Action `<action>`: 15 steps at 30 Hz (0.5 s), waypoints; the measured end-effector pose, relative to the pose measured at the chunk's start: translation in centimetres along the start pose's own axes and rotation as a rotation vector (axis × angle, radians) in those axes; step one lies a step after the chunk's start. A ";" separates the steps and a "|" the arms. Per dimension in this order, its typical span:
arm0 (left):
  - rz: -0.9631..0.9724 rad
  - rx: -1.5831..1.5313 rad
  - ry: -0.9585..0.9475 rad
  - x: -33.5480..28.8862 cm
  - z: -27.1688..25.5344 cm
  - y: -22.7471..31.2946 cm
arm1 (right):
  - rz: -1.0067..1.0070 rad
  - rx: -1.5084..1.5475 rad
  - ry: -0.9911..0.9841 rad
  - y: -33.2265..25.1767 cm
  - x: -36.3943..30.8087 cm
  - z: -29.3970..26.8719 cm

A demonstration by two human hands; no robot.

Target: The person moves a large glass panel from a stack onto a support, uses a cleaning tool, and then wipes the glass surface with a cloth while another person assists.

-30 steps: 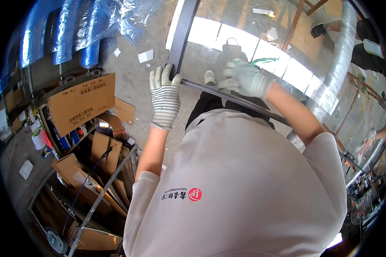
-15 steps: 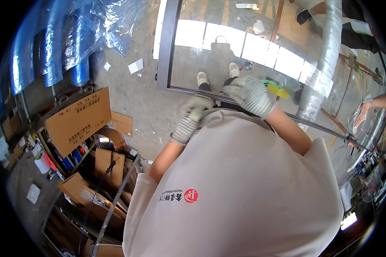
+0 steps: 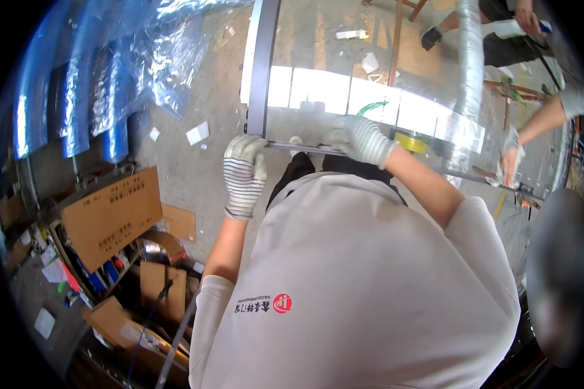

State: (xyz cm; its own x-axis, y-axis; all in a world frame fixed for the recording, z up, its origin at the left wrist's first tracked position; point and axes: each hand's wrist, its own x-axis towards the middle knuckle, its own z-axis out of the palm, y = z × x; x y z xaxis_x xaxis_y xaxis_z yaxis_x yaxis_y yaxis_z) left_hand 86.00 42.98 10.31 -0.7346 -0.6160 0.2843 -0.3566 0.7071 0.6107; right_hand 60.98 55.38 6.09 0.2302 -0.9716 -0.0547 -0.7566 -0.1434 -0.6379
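Note:
A large glass panel in a dark grey frame point(image 3: 257, 71) lies before me, the floor visible through its glass. My left hand point(image 3: 244, 170), in a striped knit glove, is closed round the frame's near left corner. At the near edge, my gloved right hand point(image 3: 365, 141) has its fingers curled in; they blur slightly, and what they hold is hidden. Beside my right wrist shows a yellow tape roll point(image 3: 410, 143); I cannot tell whether it lies on the glass or under it. A green strip point(image 3: 372, 107) appears just beyond that hand.
On the right, another person's gloved hand point(image 3: 509, 165) is at the frame's edge. A second person stands at the far right, near a silvery wrapped tube point(image 3: 470, 58). Blue plastic-wrapped profiles point(image 3: 78, 97) stand at the left, above cardboard point(image 3: 113, 217) and clutter.
My left hand has moved left and forward from near my waist to the frame's corner. The right hand has shifted slightly left. At the right, the other person's arm reaches further in.

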 end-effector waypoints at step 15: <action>0.150 -0.349 -0.516 5.7 5.5 -0.6 | 0.506 0.208 0.538 -1.9 -0.3 1.7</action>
State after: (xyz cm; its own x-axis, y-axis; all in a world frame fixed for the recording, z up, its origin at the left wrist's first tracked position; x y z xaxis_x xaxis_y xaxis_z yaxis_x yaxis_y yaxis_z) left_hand 78.84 40.92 7.47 -0.9764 -0.2111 0.0462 -0.0832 0.5644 0.8213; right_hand 63.38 56.28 6.05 -0.4830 -0.8751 -0.0310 -0.5478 0.3296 -0.7689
